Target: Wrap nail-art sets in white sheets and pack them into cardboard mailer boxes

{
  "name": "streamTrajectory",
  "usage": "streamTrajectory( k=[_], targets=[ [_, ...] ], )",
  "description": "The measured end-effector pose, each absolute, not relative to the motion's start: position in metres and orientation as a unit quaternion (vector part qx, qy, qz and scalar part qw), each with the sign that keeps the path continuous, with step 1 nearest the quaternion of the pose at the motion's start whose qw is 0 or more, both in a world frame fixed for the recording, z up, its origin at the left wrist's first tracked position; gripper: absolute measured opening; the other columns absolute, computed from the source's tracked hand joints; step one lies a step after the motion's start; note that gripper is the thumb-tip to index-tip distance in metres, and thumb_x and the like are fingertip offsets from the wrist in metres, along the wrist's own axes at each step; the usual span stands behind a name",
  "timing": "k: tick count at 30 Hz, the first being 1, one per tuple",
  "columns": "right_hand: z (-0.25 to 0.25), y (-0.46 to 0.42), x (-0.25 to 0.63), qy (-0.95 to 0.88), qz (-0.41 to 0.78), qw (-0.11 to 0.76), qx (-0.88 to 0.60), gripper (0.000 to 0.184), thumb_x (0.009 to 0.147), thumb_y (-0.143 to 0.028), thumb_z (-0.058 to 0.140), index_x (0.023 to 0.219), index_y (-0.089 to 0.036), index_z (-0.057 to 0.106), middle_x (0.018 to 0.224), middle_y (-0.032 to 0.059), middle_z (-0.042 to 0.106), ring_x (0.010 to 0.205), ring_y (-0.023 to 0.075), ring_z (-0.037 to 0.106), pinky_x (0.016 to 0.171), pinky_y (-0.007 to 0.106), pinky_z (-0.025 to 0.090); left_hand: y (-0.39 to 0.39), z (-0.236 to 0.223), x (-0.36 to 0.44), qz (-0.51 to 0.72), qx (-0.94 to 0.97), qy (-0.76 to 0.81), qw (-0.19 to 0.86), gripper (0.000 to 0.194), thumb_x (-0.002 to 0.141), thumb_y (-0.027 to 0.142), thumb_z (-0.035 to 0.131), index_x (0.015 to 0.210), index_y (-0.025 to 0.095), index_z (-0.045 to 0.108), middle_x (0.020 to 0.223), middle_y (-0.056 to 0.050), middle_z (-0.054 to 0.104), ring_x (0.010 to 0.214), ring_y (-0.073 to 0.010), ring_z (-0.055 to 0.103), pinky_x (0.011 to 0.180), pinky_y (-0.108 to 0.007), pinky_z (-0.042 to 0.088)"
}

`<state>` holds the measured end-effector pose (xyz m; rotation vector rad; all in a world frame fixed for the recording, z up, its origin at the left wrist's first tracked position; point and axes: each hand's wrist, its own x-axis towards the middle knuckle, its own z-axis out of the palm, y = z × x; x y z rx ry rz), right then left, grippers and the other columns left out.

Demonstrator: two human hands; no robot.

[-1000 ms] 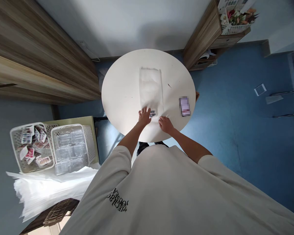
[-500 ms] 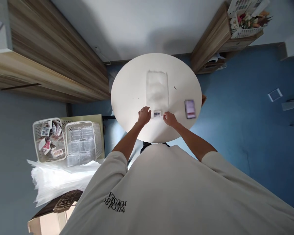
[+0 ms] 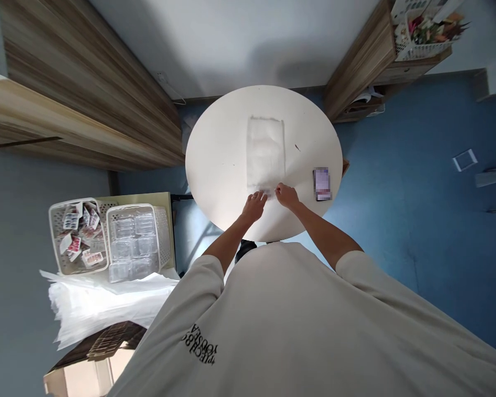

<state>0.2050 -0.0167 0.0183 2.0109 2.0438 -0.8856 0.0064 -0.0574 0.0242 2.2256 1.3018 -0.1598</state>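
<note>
We see a tall wood-grain cabinet (image 3: 107, 94) well off to the left of our left hand, and the white table (image 3: 215, 143) spreads beneath and around both hands. Beyond our right hand, ahead and further right, stands a lower wooden cabinet (image 3: 357, 66), with a basket of dried flowers (image 3: 424, 51) on top. Well apart from our left hand, to its left and nearer our body, lie the loose white sheets (image 3: 103, 306), and just ahead of these we find a basket of clear boxes (image 3: 161, 234) and, further left, a basket of small packets (image 3: 55, 242). The thin white wrap (image 3: 265, 149) lies flat on the table, reaching away ahead of our hands. Our left hand (image 3: 255, 205) is bent with its fingers a little spread, fingertips at the near end of the wrap; our right hand (image 3: 287, 196) is narrow, its fingers drawn together near the wrap's near right corner. The phone (image 3: 322, 183) lies to the right of our right hand, apart from it. The small pack (image 3: 265, 192) sits between our hands, at the left fingertips, too blurred for us to tell whether the wrap covers it.
</note>
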Motion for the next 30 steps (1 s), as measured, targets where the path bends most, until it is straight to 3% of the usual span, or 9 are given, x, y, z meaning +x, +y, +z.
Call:
streamTrajectory(
  k=[4, 7, 11, 17, 24, 30],
  targets=[
    [0.023, -0.029, 0.206, 0.692, -0.270, 0.039, 0.668, 0.036, 0.108, -0.029, 0.039, 0.137, -0.017, 0.058, 0.131, 0.0178, 0.069, 0.115, 0.0310, 0.064, 0.097, 0.041, 0.045, -0.052, 0.018, 0.005, -0.052, 0.824, 0.492, 0.276, 0.063, 0.091, 0.013, 0.052, 0.153, 0.022, 0.050, 0.171, -0.016, 0.038, 0.154, -0.0364, 0.041, 0.121, -0.055, 0.036],
    [0.030, -0.045, 0.206, 0.740, -0.204, -0.003, 0.641, 0.038, 0.107, -0.023, 0.038, 0.137, -0.015, 0.060, 0.142, 0.0200, 0.061, 0.130, 0.0346, 0.053, 0.108, 0.045, 0.038, -0.049, 0.017, 0.003, -0.042, 0.827, 0.488, 0.276, 0.060, 0.091, 0.012, 0.051, 0.151, 0.022, 0.052, 0.170, -0.017, 0.039, 0.155, -0.0360, 0.039, 0.122, -0.056, 0.034],
    [0.031, -0.061, 0.202, 0.813, -0.223, 0.025, 0.537, 0.040, 0.103, -0.015, 0.039, 0.131, -0.016, 0.066, 0.139, 0.0187, 0.063, 0.127, 0.0344, 0.052, 0.109, 0.046, 0.036, -0.043, 0.016, -0.001, -0.033, 0.836, 0.477, 0.269, 0.064, 0.092, 0.009, 0.047, 0.155, 0.023, 0.048, 0.168, -0.015, 0.044, 0.159, -0.0319, 0.034, 0.126, -0.055, 0.030],
    [0.020, -0.062, 0.193, 0.802, -0.235, 0.053, 0.546, 0.054, 0.099, -0.013, 0.045, 0.153, -0.015, 0.052, 0.162, 0.0179, 0.048, 0.138, 0.0340, 0.047, 0.112, 0.045, 0.036, -0.029, 0.016, -0.002, -0.031, 0.834, 0.463, 0.298, 0.058, 0.094, 0.010, 0.047, 0.151, 0.020, 0.052, 0.163, -0.016, 0.047, 0.157, -0.0295, 0.038, 0.125, -0.049, 0.033],
    [0.021, -0.055, 0.193, 0.800, -0.224, 0.055, 0.554, 0.051, 0.095, -0.009, 0.051, 0.145, -0.018, 0.059, 0.155, 0.0166, 0.057, 0.135, 0.0355, 0.050, 0.113, 0.047, 0.034, -0.026, 0.025, 0.000, -0.039, 0.816, 0.470, 0.334, 0.053, 0.090, 0.022, 0.062, 0.143, 0.020, 0.057, 0.151, -0.016, 0.056, 0.139, -0.0334, 0.055, 0.120, -0.050, 0.038],
    [0.031, -0.052, 0.191, 0.817, -0.225, 0.042, 0.530, 0.042, 0.098, -0.014, 0.052, 0.137, -0.018, 0.066, 0.140, 0.0156, 0.067, 0.129, 0.0341, 0.054, 0.113, 0.046, 0.032, -0.041, 0.030, -0.006, -0.024, 0.793, 0.496, 0.353, 0.043, 0.097, 0.028, 0.058, 0.139, 0.023, 0.058, 0.142, -0.011, 0.064, 0.127, -0.0270, 0.064, 0.121, -0.045, 0.040]
  ],
)
